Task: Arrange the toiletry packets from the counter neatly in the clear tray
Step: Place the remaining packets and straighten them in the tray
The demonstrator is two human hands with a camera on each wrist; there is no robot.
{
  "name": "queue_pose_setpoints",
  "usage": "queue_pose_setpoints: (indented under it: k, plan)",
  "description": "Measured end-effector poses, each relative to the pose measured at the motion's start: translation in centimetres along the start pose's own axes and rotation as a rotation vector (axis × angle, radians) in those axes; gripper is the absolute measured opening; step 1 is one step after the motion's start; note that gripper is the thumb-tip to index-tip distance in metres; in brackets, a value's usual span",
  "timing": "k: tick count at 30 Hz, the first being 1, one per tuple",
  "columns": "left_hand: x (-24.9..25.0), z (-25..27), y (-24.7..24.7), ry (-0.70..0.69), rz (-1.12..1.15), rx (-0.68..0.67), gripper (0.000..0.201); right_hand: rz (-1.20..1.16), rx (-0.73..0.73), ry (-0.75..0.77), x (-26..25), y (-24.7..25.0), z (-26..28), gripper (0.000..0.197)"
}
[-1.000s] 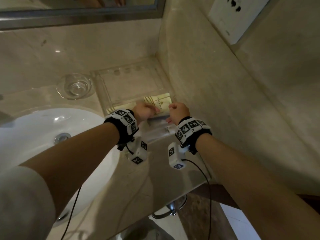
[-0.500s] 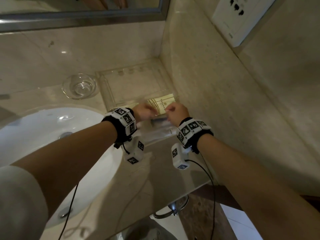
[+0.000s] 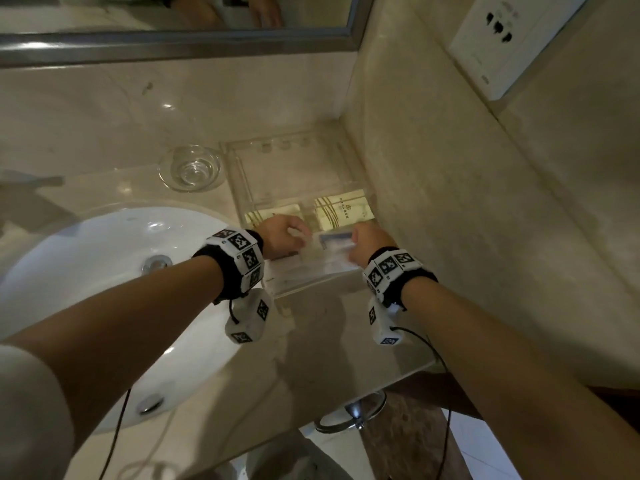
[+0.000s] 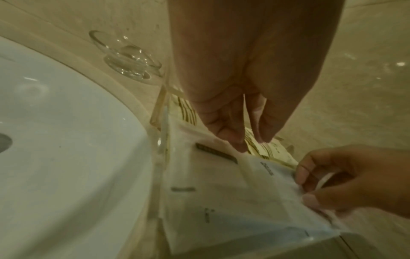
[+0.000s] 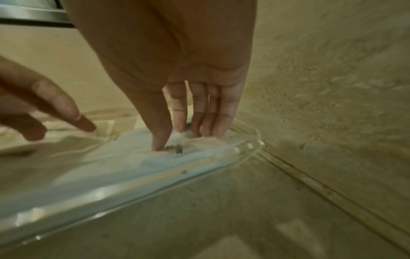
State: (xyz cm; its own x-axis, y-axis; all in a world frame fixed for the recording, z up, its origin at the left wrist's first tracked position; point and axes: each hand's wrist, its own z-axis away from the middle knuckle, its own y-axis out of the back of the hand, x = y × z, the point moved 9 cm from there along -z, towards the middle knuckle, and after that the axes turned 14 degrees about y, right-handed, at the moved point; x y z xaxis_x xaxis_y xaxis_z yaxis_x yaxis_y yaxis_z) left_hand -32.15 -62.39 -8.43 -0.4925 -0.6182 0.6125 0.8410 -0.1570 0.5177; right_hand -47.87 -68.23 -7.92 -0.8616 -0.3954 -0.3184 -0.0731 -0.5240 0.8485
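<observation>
A tray point(image 3: 242, 188) sits on the desk point(image 3: 329, 341) in the corner where the back wall and the right wall point(image 3: 450, 202) meet. Just left of the tray stands a small dish point(image 3: 189, 168), with the sink point(image 3: 86, 271) nearer and further left. Packets point(image 3: 349, 211) lie in the tray's near half. The left hand point(image 3: 284, 233) and right hand point(image 3: 367, 242) rest side by side on the nearest packets. A mirror point(image 3: 173, 43) hangs above the back wall; a socket point(image 3: 502, 39) is on the right wall.
</observation>
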Motion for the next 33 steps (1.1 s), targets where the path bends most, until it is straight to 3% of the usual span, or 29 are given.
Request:
queue_pose_setpoints:
  k: [8,13,15,19,22,27,33]
  plan:
    - [1.6,-0.8,-2.0,-0.013,-0.255,-0.016,0.044,0.008,0.034,0.015,1.1,0.0,0.5,0.03]
    - [2.2,-0.2,-0.3,-0.071,-0.275,0.065,0.03,-0.077,0.033,0.105,-0.4,-0.1,1.1,0.006]
    - [1.6,0.2,0.6,-0.049,-0.268,0.055,0.023,-0.166,0.009,0.223,-2.6,-0.4,1.3,0.012]
    - [-0.2,1.2,2.1,0.033,-0.304,0.05,0.019,-0.09,-0.198,0.395,-7.2,-2.6,1.8,0.021]
    - [-1.7,1.9,2.4,0.055,-0.366,0.04,0.031,-0.034,-0.28,0.459,-9.2,-3.8,2.1,0.024]
    - [-3.1,3.0,1.8,0.036,-0.342,0.023,0.043,0.013,-0.247,0.468,-10.0,-3.6,2.8,0.028]
    - [-3.1,3.4,1.5,0.007,-0.378,0.051,0.037,0.056,-0.229,0.423,-9.6,-4.1,2.9,0.034]
